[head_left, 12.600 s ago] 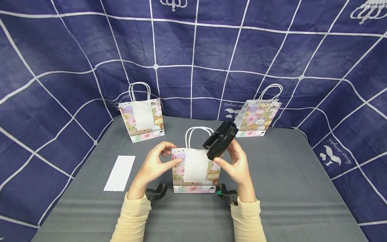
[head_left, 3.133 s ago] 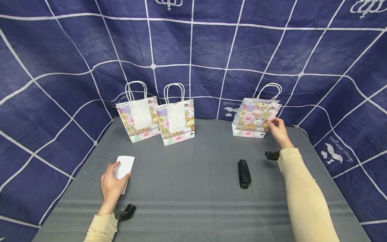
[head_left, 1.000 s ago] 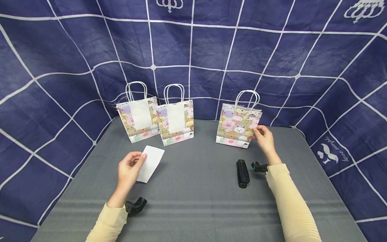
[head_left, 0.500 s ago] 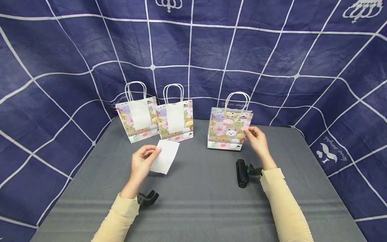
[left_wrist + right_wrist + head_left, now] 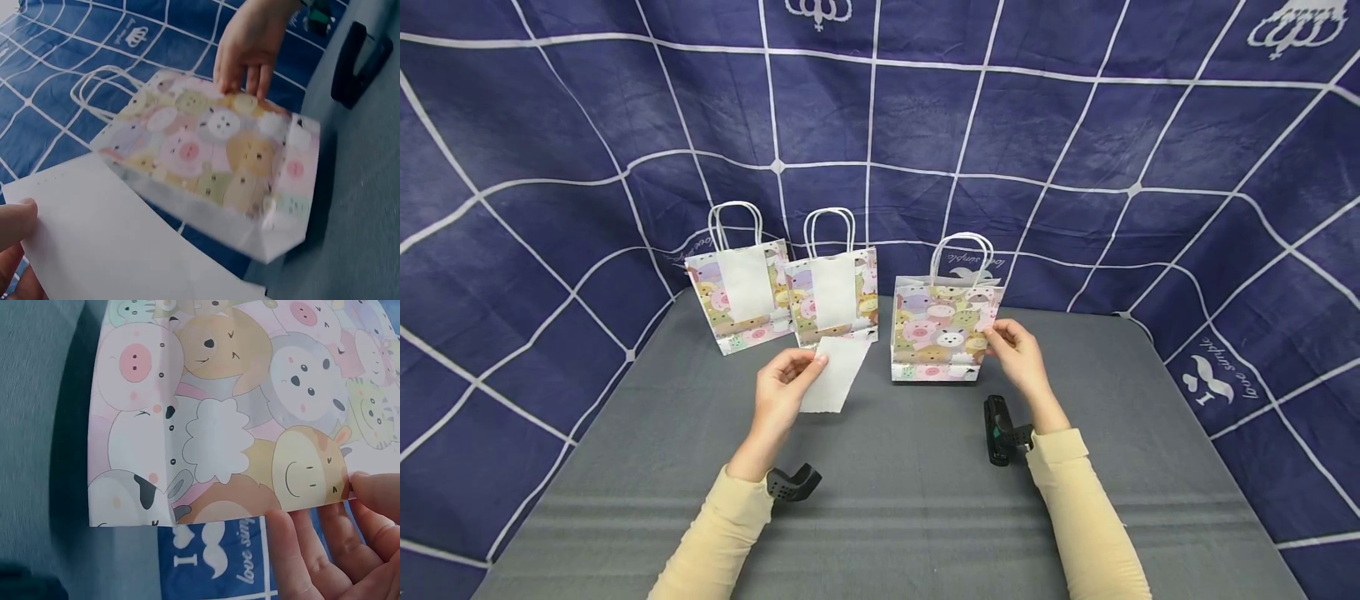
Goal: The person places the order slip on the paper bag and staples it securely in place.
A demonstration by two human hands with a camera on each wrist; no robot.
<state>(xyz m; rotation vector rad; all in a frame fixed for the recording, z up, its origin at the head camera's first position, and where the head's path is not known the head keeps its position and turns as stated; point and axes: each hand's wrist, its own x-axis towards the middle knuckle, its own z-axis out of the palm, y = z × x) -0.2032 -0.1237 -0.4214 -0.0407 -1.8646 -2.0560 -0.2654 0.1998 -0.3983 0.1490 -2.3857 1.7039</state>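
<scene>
My left hand pinches a white paper slip by its left edge, thumb on top. The slip is held tilted above the table, in front of the middle bag. With my right hand I pinch the right edge of a paper gift bag printed with cartoon animals and fitted with white handles. In the right wrist view the thumb lies on the bag's printed front, the fingers behind it. No white slip shows on this bag's front. Left of my right wrist lies a black stapler, partly covered by the wrist camera.
Two matching bags stand at the back left, the outer bag and the middle bag, each with a white slip on its front. The grey table is bordered by a blue checked cloth behind and at both sides.
Earlier, a bag stood between both hands with the stapler in the right; later it stood at the back. Since then the left hand has lifted the slip rightward, and the right hand has brought another bag left and nearer.
</scene>
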